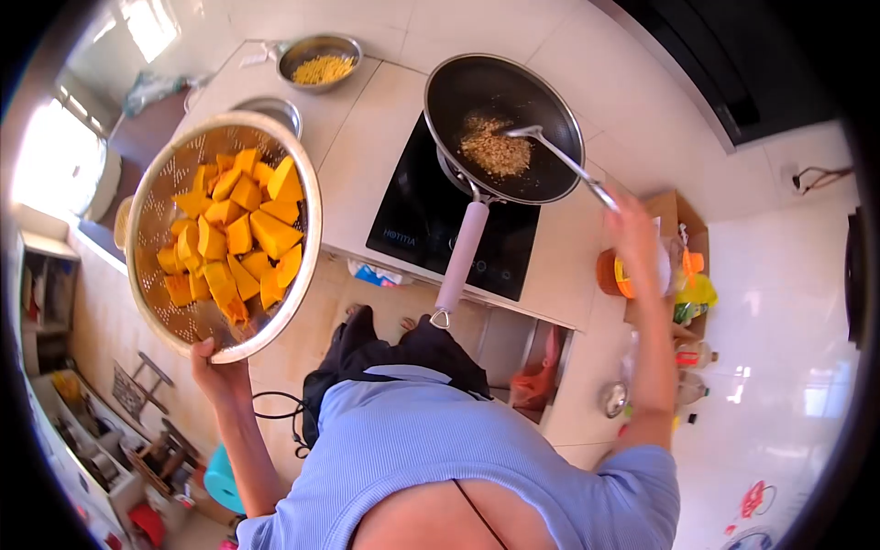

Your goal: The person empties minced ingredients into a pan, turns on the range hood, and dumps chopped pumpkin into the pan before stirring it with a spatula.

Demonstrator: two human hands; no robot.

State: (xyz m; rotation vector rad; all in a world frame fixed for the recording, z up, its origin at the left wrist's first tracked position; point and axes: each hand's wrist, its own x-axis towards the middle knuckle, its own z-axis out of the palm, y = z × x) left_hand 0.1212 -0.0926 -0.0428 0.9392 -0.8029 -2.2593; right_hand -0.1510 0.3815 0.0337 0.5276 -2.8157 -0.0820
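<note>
My left hand [220, 367] grips the near rim of a metal colander [316, 197], raised at the left of the view. Chunks of orange pumpkin [240, 234] lie inside it. At the right, my right hand [632, 225] is closed around the handle of a metal spatula [573, 165]. The spatula's blade rests in a dark frying pan [454, 92], touching a heap of browned minced food [495, 148] whose kind I cannot tell. The pan sits on a black induction cooktop [403, 206], its pinkish handle [463, 257] pointing toward my body.
A metal bowl [321, 46] with small yellow pieces stands at the back left, and another metal bowl [275, 110] is partly hidden behind the colander. Bottles [695, 355] and a cardboard box [683, 215] line the right counter. A red bag [536, 376] hangs below the counter.
</note>
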